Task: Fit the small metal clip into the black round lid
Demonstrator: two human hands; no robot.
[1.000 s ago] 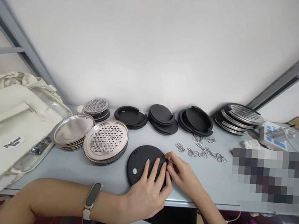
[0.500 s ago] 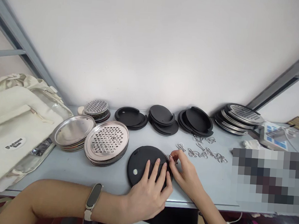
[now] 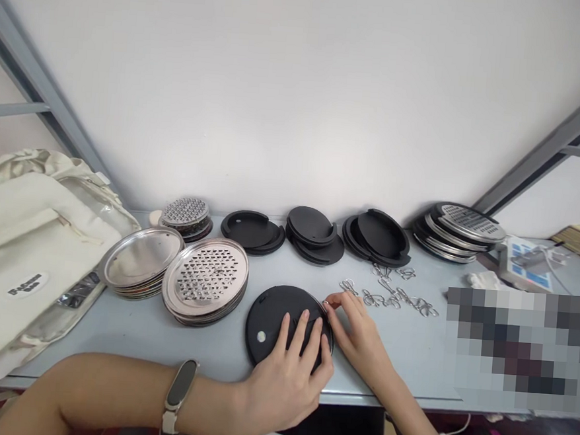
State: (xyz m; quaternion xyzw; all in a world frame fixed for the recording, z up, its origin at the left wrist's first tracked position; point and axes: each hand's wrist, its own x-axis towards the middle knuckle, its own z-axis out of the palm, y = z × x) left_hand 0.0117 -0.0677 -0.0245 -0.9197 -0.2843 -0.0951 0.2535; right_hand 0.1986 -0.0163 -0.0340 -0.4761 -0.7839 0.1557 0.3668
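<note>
Flat on the grey table lies a round black plastic disc [image 3: 276, 316] with a small whitish dot and a slot near its edge. My left hand [image 3: 291, 377] rests on it with fingers spread, pressing from above and covering its near right part. At the disc's right edge, my right hand [image 3: 354, 328] has thumb and forefinger pinched together on a small metal wire clip, mostly hidden by the fingers. Several loose wire clips [image 3: 392, 297] of bent metal lie just beyond my right hand.
Left of the disc stand stacked round grater plates [image 3: 211, 278], plain metal discs [image 3: 143, 257] and smaller graters [image 3: 186, 211]. Black round holders [image 3: 314, 224] line the wall. Assembled graters [image 3: 468, 223] are piled far right. A cream bag [image 3: 15, 238] sits left; a patch at right is pixelated.
My right hand has shifted slightly left and in against the disc's edge, bringing the wire clip closer. My left hand stays on the disc.
</note>
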